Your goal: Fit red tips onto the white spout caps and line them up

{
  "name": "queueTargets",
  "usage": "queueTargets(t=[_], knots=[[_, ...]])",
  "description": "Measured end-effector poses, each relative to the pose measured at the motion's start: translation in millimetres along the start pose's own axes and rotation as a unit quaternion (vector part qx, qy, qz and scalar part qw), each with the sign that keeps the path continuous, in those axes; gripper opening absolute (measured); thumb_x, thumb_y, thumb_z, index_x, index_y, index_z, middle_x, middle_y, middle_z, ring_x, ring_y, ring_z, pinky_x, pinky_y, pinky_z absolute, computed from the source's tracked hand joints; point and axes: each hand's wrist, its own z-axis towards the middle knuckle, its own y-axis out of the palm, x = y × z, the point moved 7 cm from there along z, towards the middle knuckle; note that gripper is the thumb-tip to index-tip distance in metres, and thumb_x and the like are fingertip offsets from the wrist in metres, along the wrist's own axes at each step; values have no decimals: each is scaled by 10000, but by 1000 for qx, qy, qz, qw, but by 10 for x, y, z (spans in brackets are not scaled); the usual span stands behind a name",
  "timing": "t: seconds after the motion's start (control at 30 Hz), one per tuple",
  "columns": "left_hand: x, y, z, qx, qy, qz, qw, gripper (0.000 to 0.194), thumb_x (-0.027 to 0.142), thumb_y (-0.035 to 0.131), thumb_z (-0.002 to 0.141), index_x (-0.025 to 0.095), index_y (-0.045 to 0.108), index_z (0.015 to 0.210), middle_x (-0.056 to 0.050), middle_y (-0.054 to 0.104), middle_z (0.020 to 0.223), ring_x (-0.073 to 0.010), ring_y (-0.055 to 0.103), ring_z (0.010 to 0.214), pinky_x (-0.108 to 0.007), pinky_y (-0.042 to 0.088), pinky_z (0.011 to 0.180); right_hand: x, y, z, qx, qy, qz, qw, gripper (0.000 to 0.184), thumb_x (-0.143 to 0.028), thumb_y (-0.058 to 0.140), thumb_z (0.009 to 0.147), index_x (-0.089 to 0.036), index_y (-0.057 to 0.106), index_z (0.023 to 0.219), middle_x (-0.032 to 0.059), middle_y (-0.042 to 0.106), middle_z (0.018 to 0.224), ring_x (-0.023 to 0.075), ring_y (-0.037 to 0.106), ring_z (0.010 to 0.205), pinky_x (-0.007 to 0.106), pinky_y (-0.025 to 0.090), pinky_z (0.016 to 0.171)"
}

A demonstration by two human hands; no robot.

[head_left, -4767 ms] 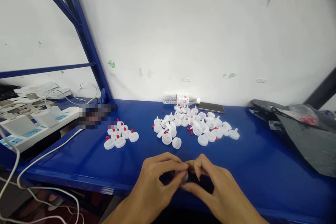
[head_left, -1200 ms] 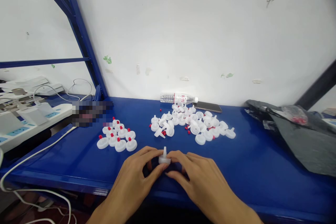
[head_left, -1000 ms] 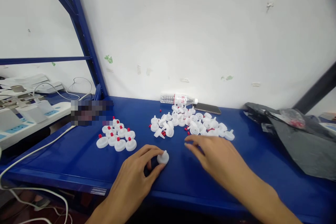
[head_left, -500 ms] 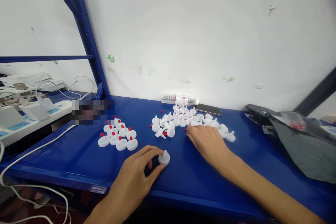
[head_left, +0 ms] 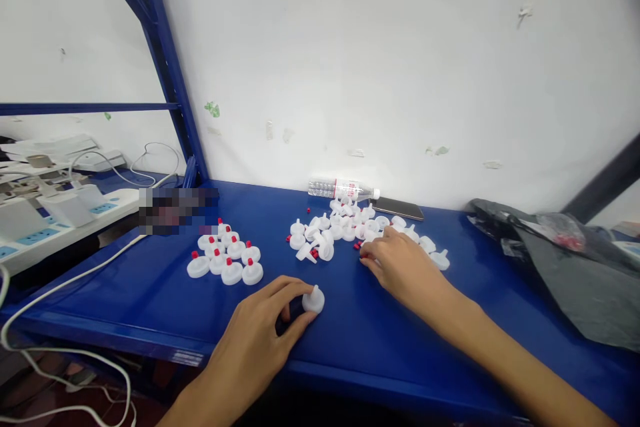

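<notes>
Near the front of the blue table, my left hand [head_left: 260, 327] pinches the base of a white nozzle cap [head_left: 313, 300] between thumb and fingers; its spout points up and has no red tip. My right hand [head_left: 400, 260] is at the front edge of a loose pile of white nozzle caps [head_left: 349, 232]. Its fingertips are closed together, with a bit of red showing at them, seemingly a small red tip cap [head_left: 363, 254]. More red tip caps [head_left: 314, 253] lie among the pile. To the left stand several white nozzle caps with red tips [head_left: 231, 272], grouped upright.
Behind the pile lie a clear plastic bottle [head_left: 345, 189] and a dark phone [head_left: 397, 209]. A grey plastic bag [head_left: 560, 267] covers the right side. On the left are a white power strip [head_left: 75, 220] and a white cable [head_left: 75, 285]. A white wall [head_left: 380, 67] rises behind.
My right hand has shifted slightly right along the front of the pile, uncovering small red tip caps beside its fingers. My left hand still holds the white nozzle cap in the same place.
</notes>
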Motion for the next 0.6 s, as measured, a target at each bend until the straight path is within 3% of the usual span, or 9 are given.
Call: queueTargets(t=[0.2,0.37,0.5,0.6], knots=[[19,-8,-14,3,3,-1,1000,210,300,621,970,337,678,1169,49,696,1121,-104,572,706,-248,482,707,-60,16,-3,35,-37,-1,999,270,-36,535,943,-170,709,786,76,667,679,255,574,812,339,338,665],[14,-33,-9,21,-2,13,1000,229,324,633,960,340,687,1183,46,718,1025,-117,595,705,-258,490,716,-73,-41,-33,60,-40,109,991,167,-124,586,965,-187,736,1003,69,713,827,242,609,889,325,416,712],[-48,-46,-13,44,-32,47,997,361,378,660,937,362,645,1297,62,675,798,-142,630,696,-276,496,712,-206,-194,-63,50,-56,283,956,229,-253,571,1018,-267,741,1171,45,757,1041,214,660,997,352,502,840],[-69,-28,-16,40,-39,38,998,479,372,657,937,382,549,1403,71,722,897,-136,639,708,-286,508,742,-348,-276,-79,26,-56,409,910,223,-319,580,1020,-297,779,1116,15,775,1030,178,692,904,307,530,781]])
